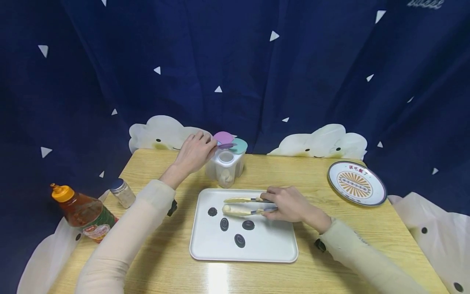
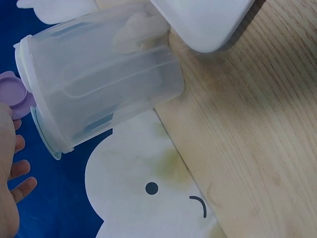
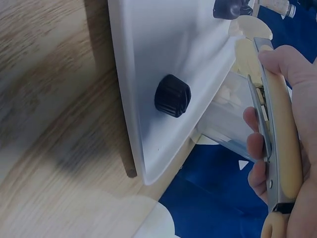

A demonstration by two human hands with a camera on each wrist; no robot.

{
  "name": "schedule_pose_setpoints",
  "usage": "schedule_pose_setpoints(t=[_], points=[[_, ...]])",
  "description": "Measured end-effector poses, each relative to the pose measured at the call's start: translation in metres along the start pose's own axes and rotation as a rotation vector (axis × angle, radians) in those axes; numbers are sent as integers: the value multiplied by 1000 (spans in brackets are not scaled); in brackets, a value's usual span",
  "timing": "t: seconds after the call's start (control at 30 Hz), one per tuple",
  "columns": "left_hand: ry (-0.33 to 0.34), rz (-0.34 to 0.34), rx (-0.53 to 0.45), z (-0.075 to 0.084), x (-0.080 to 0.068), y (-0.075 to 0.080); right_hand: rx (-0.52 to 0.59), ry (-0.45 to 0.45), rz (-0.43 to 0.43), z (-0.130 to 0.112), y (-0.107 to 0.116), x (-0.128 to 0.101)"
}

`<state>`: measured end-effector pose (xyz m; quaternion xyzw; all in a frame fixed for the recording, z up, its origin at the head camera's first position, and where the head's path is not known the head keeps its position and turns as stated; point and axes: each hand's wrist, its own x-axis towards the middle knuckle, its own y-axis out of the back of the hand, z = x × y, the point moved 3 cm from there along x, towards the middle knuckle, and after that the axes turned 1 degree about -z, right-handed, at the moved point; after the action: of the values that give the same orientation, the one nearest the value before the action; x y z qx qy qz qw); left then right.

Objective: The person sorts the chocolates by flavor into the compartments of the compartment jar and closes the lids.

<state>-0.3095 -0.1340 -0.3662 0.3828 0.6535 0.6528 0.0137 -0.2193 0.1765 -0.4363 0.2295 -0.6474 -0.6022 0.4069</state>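
While my left hand (image 1: pixel 194 153) reached to the back of the wooden table (image 1: pixel 165 261), its fingers lay curled on the purple lid (image 1: pixel 224 138) of a clear plastic jar (image 1: pixel 225 167), pinching the lid's edge. A teal lid (image 1: pixel 240 145) sat just beside the purple one on the same jar, and pale lumps showed through the ribbed, see-through wall. From the left wrist view the jar (image 2: pixel 104 84) looked smooth and rounded, with the purple lid (image 2: pixel 12 94) at my fingertips (image 2: pixel 22 188).

My right hand (image 1: pixel 290 204) gripped a pair of tongs (image 1: pixel 246 205), metal arms with cream-coloured tips, thumb on top and fingers curled under. The arms stood slightly apart, and the lower one rested on a pale, soft-looking lump; whether the tongs really clamped it I could not tell. In the right wrist view my fingers (image 3: pixel 255 144) wrapped round the tongs (image 3: pixel 277 148), steel inside and cream plastic outside.

The tongs lay over a white rectangular tray (image 1: pixel 271 249) with rounded corners and a low rim. Four small dark pieces (image 1: pixel 240 240), round and spiral-ridged, sat on the tray near the tips. One of them (image 3: pixel 172 95) looked glossy and ribbed up close.

To the left stood a glass shaker (image 1: pixel 123 192) with a metal cap and a sauce bottle (image 1: pixel 82 212) with an orange cap. A round patterned plate (image 1: pixel 356 187) lay to the far right.
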Motion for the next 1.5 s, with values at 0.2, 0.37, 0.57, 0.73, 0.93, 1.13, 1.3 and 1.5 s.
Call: schedule_pose_setpoints(t=[0.2,0.37,0.57,0.73,0.93,1.13,1.3,1.5], points=[[-4,-8,1,1,0,-1,20,-5,-18,-2,-3,1],[-5,-8,-7,1,1,-1,39,-15,-28,-4,-4,0],[-2,-6,-8,1,1,0,47,-22,-38,-4,-5,0],[2,-15,-10,1,1,0,52,-7,-21,-3,-6,-1],[-7,1,-10,1,1,0,23,18,13,-2,-2,-2],[-9,7,-11,1,0,1,-9,1,48,4,13,2],[-13,13,-7,2,0,2,-15,-32,85,10,29,6],[-20,45,-2,2,0,1,-5,-51,159,19,49,11]])
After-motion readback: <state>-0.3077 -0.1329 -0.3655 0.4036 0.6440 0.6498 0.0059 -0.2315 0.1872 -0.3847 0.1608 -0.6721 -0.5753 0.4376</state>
